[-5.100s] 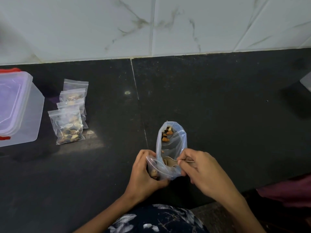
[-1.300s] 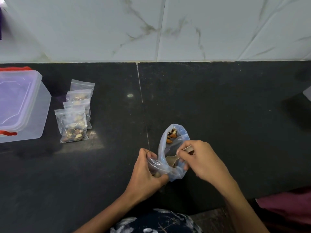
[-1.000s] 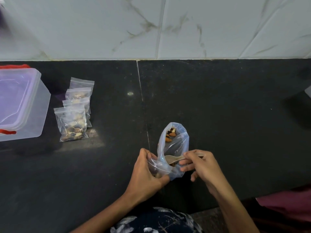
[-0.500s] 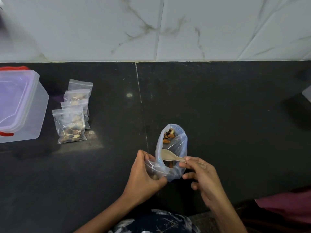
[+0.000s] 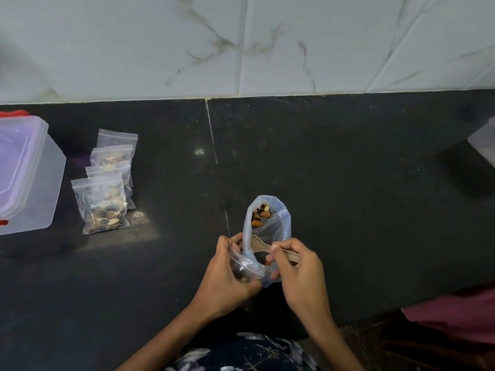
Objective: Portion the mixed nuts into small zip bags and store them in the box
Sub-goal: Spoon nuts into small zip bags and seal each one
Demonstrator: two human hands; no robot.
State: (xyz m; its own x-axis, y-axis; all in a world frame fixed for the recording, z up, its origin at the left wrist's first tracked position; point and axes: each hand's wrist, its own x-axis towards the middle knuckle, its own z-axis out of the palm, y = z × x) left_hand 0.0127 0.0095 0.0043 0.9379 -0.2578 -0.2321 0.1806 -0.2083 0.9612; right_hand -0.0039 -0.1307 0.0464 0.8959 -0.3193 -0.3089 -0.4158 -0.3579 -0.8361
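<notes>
Wooden spoon, pinched by the right hand, points to 9 o'clock toward the small zip bag which the left hand grips.

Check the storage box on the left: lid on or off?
On. The clear lid sits on the box; filled zip bags lie outside it.

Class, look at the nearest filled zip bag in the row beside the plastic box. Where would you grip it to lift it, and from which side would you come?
Probably by the flat zip strip at the far edge of the nearest filled zip bag, pinched from above. The nuts bulge in its near half, and that strip overlaps the next bag.
</notes>
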